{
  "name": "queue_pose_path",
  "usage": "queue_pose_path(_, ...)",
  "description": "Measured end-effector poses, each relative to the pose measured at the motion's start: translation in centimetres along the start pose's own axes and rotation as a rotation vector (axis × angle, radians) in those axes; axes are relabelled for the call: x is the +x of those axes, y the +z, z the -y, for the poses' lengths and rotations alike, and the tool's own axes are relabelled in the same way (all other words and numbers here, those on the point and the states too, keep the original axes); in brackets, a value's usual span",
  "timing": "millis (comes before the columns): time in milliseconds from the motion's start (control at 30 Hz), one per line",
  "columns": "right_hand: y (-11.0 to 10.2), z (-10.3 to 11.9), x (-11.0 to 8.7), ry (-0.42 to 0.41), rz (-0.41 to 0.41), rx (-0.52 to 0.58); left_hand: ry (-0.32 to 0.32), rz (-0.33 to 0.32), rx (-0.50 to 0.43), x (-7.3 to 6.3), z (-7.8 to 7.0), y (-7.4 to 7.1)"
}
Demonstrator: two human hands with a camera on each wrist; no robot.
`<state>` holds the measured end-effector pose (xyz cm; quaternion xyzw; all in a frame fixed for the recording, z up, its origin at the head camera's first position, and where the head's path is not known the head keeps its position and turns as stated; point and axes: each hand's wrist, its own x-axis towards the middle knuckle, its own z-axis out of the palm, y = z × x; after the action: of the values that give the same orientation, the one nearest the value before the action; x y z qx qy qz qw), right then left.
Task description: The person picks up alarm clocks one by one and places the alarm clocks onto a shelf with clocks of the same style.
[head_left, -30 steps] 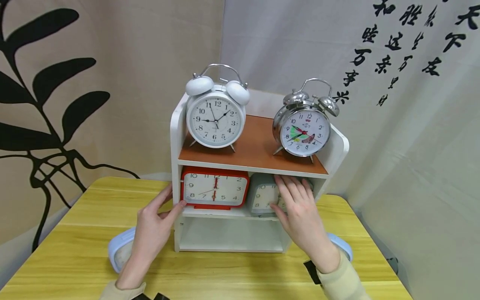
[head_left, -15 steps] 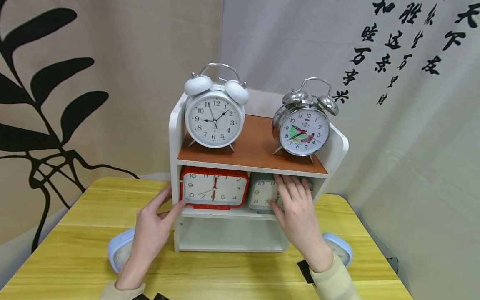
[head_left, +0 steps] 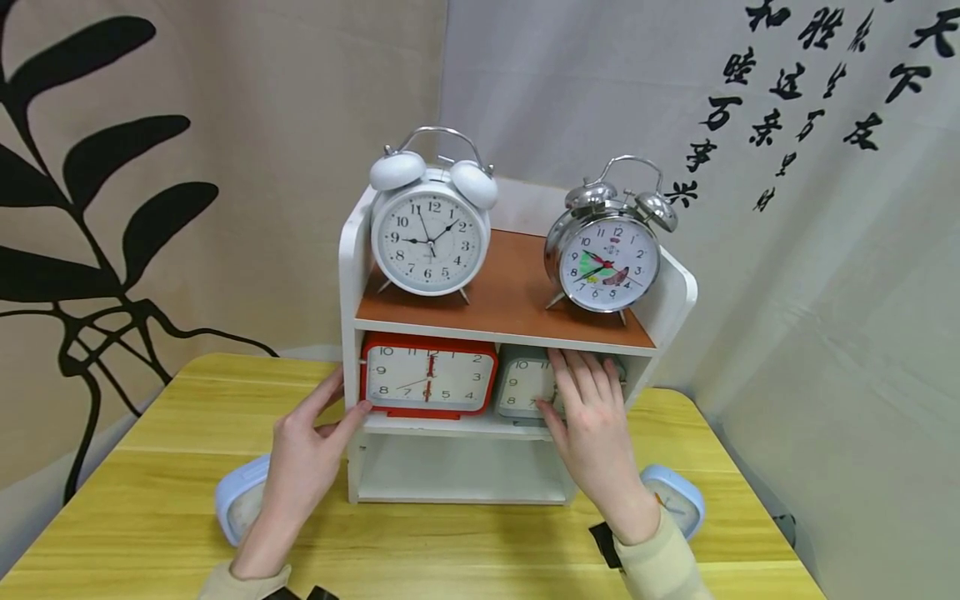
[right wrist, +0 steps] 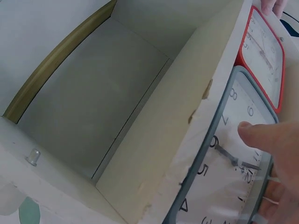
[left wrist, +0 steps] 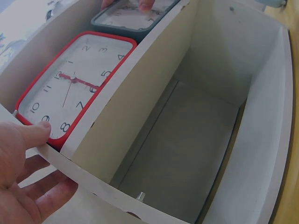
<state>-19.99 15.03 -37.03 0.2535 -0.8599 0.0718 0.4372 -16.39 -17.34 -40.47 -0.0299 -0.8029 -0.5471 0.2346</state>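
My left hand (head_left: pixel 306 446) grips the left side panel of a white shelf unit (head_left: pixel 347 275). Its thumb lies at the lower left corner of a red rectangular alarm clock (head_left: pixel 429 400), and the other fingers are outside the panel. The red clock stands in the middle compartment. Right of it is a grey-green alarm clock (head_left: pixel 517 392), partly hidden by my right hand (head_left: pixel 596 425). That hand presses on the clock's front with fingers extended, fingertips right at the upper shelf edge. In the right wrist view, the thumb (right wrist: pixel 254 133) touches the dial of the grey-green clock (right wrist: pixel 229 182).
A white twin-bell alarm clock (head_left: pixel 431 237) and a silver one (head_left: pixel 611 262) stand on the brown top shelf (head_left: pixel 510 275). The bottom compartment (head_left: pixel 461 471) shows bare walls. Light blue clocks lie on the wooden table (head_left: pixel 435 550), left (head_left: pixel 236 500) and right (head_left: pixel 678 500).
The grey-green clock has moved slightly back into the compartment under my right hand. My right forearm has shifted a little left, uncovering more of the right blue clock. My left hand holds still.
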Motion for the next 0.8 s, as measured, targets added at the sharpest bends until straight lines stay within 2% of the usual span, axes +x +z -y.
queue_pose_path(200, 0.13, 0.00, -0.14, 0.003, -0.012, 0.000, -0.015, 0.011, -0.002, 0.00, 0.08, -0.08)
queue_pose_path(800, 0.58, 0.04, -0.08, 0.003, -0.040, -0.025, 0.003, 0.007, -0.013, 0.01, -0.12, 0.05)
